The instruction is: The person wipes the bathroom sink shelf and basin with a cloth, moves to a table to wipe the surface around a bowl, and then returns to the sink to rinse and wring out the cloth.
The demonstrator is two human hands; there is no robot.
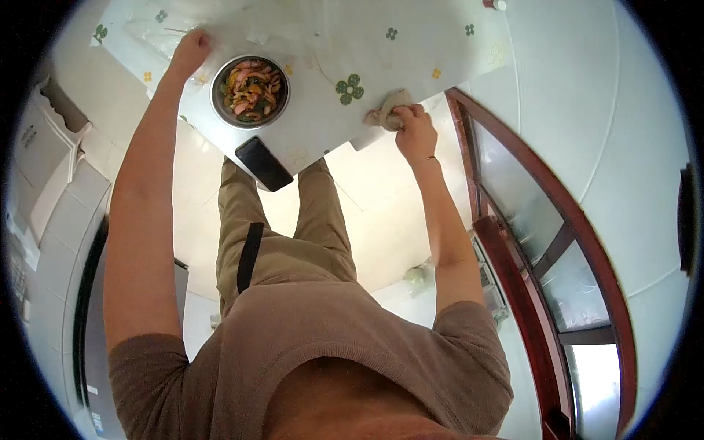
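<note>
My right hand is closed on a crumpled, greyish-beige cloth, pressed to the tabletop near its right edge. Over at the table's left side, my left hand has its fingers curled in; whatever they may hold is hidden. A thin stick-like line shows just left of that hand, beside some clear plastic. Between my two hands, closer to the left, stands a round metal bowl of mixed sliced food in pink, orange and green.
A black phone lies at the table's near corner. The white table has a flower pattern. Right of it is a dark red wooden frame with glass panes. A small red-and-white item sits at the far right.
</note>
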